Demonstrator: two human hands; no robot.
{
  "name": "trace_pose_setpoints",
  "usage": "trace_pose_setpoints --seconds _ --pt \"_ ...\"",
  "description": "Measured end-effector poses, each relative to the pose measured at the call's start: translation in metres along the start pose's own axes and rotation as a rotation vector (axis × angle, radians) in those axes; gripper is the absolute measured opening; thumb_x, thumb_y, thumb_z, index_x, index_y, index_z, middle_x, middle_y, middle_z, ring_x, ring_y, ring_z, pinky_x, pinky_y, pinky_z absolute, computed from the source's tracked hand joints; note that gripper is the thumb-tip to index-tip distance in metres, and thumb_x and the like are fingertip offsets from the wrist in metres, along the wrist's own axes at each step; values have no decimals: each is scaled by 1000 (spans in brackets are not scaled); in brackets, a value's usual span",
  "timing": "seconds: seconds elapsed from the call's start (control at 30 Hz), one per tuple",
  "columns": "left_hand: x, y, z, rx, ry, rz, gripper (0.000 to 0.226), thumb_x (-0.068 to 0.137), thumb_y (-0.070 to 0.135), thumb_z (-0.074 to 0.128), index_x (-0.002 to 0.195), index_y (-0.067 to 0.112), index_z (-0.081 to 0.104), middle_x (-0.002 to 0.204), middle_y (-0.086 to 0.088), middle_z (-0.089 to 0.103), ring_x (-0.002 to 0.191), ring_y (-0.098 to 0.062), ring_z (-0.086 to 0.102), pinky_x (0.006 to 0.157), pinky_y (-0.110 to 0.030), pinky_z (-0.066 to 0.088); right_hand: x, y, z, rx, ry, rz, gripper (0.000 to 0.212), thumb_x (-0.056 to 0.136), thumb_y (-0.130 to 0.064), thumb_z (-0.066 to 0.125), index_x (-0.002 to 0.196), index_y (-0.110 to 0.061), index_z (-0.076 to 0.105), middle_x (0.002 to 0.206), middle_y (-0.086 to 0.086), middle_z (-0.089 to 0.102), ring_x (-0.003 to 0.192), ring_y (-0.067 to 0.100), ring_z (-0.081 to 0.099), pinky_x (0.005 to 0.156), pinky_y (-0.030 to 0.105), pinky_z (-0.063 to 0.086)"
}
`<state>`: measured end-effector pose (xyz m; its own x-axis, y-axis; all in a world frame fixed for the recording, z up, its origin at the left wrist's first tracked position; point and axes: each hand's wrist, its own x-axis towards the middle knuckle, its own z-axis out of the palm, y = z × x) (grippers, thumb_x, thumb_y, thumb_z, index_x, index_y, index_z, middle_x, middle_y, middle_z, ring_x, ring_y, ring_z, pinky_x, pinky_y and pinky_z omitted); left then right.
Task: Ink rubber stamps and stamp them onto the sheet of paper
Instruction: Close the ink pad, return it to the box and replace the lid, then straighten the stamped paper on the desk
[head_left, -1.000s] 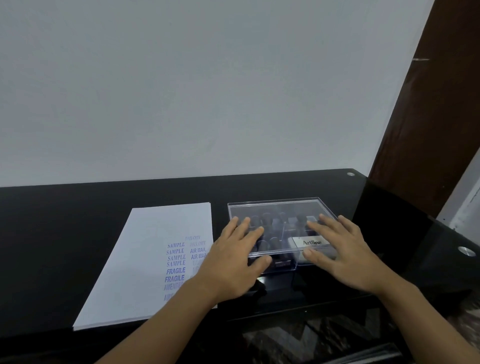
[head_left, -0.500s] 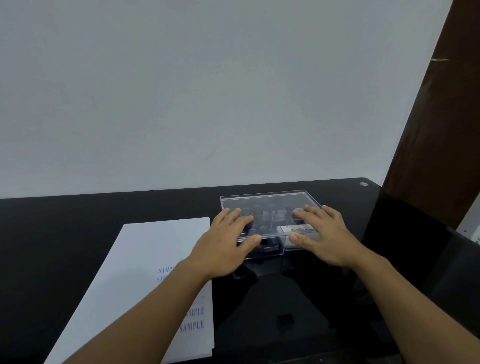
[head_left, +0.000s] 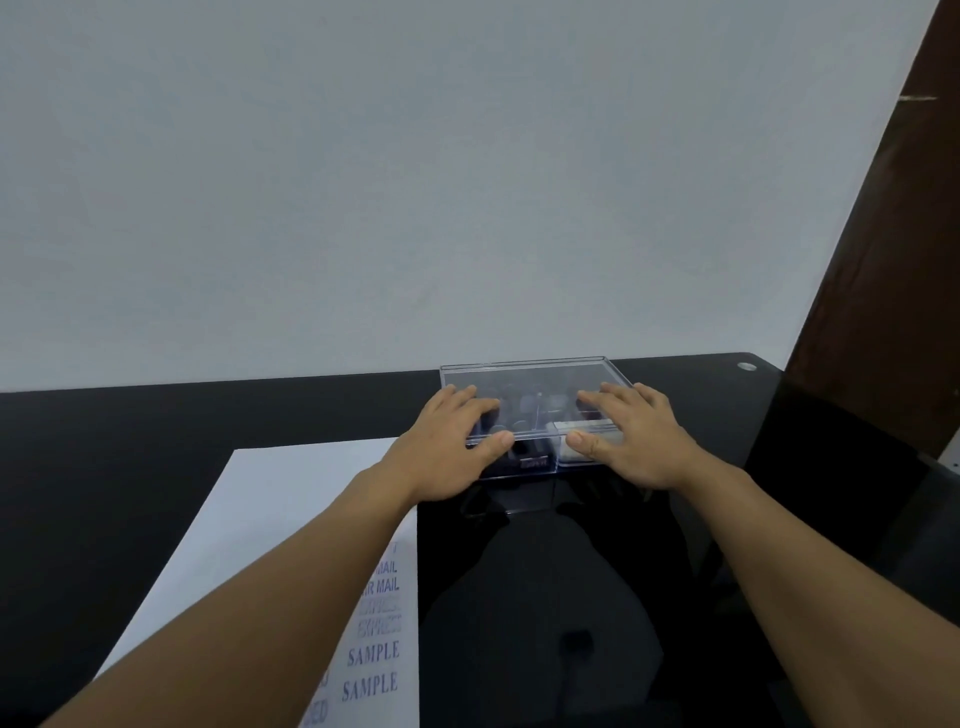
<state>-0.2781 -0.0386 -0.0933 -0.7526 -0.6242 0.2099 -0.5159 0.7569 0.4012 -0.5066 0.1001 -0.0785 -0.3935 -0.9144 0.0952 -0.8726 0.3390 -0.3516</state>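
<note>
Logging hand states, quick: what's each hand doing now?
Left hand: open, fingers flat on the clear stamp case lid.
Right hand: open, flat on the same lid.

A lidded case (head_left: 530, 410) is set on the table (head_left: 182, 421), towards the far edge, near the wall (head_left: 415, 182) behind it. Stamps (head_left: 524, 402) are held inside the case, under its lid. The left hand (head_left: 447, 447) is laid flat on the left part of the lid, and the right hand (head_left: 636, 436) on the right part, both reaching from the near side of the case. A sheet of paper (head_left: 270, 514) is laid on the table left of the case and nearer than it, its far right corner just beside the case's near left corner. Stamped words (head_left: 376, 623) are placed along the sheet's right edge, nearer than the case. A wooden panel (head_left: 893, 260) is stood right of the case, beyond the table's end.
</note>
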Motion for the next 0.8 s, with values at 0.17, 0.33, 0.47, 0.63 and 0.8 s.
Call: trace_pose_setpoints --seconds 0.17,0.33,0.47,0.63,0.8 --pt "0 6 -6 -7 -36 -21 63 91 65 36 145 34 31 160 3 13 147 -16 -3 117 -44 10 0 -4 -2 -103 -48 33 85 79 -87 29 154 -48 21 167 -12 10 154 21 -4 117 67 14" --pt "-18 13 -26 -43 -68 -87 75 89 64 46 151 29 21 161 4 4 148 -21 -6 119 -47 9 -7 -26 -12 -247 -99 71 69 98 -67 33 158 -36 21 168 -5 13 155 22 4 117 66 2" --pt "-59 5 -59 -33 -9 -144 66 93 53 46 150 27 24 161 3 10 148 -19 -1 116 -41 11 -36 -55 -13 -158 147 -37 57 97 -48 50 150 -28 42 157 -2 41 146 24 31 119 53 20" --pt "-144 -20 -92 -49 41 -263 59 94 51 48 147 37 26 159 13 16 145 -15 18 113 -39 23 -89 -107 3 206 193 -124 53 94 -36 62 144 -22 52 147 -4 53 138 20 43 112 37 36" --pt "-231 -50 -111 -80 32 -317 61 92 54 49 147 36 28 154 18 27 140 -6 27 112 -31 27 -140 -146 27 326 46 -121 61 94 -45 62 150 -31 42 150 -10 47 139 13 40 110 32 36"
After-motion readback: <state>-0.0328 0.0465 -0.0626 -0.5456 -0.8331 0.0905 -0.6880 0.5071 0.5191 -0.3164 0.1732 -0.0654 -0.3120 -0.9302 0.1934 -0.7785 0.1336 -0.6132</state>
